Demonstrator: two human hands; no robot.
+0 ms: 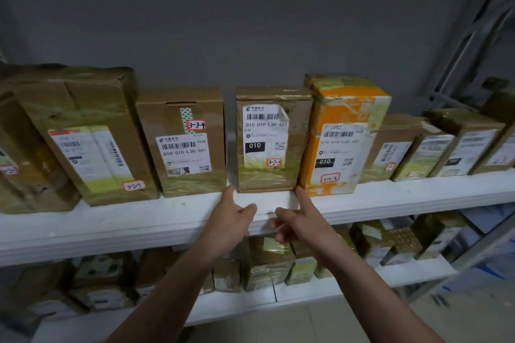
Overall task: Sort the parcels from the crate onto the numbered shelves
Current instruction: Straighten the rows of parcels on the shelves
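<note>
At frame centre, the left hand [231,220] and right hand [301,220] are each reaching 1 straight index finger to a bottom corner of the 3-2-5 parcel [271,139], their other fingers curling loosely and pinching nothing. They are probably squaring it upright on the white shelf [139,220], between the 3-2-4 box [184,142] and the orange parcel [342,133].

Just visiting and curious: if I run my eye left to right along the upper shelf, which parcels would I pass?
Large tilted brown parcel → brown box tagged 3-2-4 → brown box tagged 3-2-5 → orange parcel → row of smaller brown boxes, whose tags are too blurred to read.
</note>
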